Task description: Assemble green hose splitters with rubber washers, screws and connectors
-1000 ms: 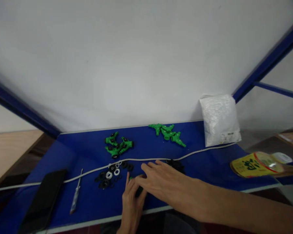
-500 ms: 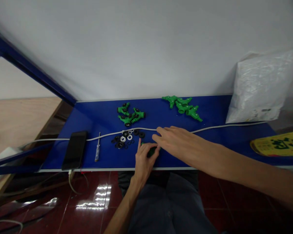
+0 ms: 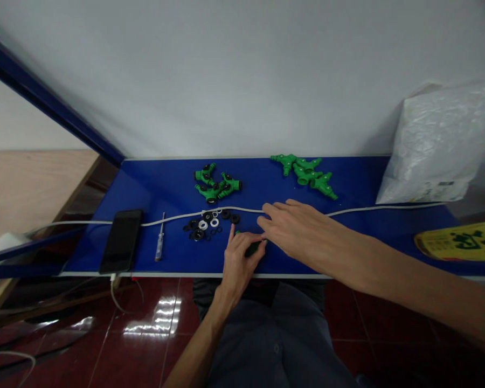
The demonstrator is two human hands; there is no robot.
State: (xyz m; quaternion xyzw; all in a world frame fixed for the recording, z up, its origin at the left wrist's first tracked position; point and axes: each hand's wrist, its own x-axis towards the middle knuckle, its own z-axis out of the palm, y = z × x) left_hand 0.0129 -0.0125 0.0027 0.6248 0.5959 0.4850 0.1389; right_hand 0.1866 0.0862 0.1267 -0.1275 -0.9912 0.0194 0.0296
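Observation:
My left hand (image 3: 241, 254) is closed round a green hose connector (image 3: 252, 248), low over the front of the blue shelf. Fingers and thumb cover most of that piece; only bits of green show. Close beside it on the right, my right hand (image 3: 286, 222) has its fingers curled in and its fingertips at the connector's right end. Whatever those fingertips pinch is hidden. Just left of my hands lies a loose group of black rings (image 3: 199, 234) and white rings (image 3: 202, 224). Behind them sit several green connectors with black parts (image 3: 212, 191).
More green connectors (image 3: 307, 173) lie at the back right. A white cable (image 3: 173, 217) crosses the blue shelf (image 3: 153, 183). A screwdriver (image 3: 160, 245) and a phone (image 3: 122, 241) are at left. A white plastic package (image 3: 436, 145) and a yellow can (image 3: 461, 241) are at right.
The view has shifted slightly. My right hand has moved a little to the right against the connector; my left hand keeps its hold.

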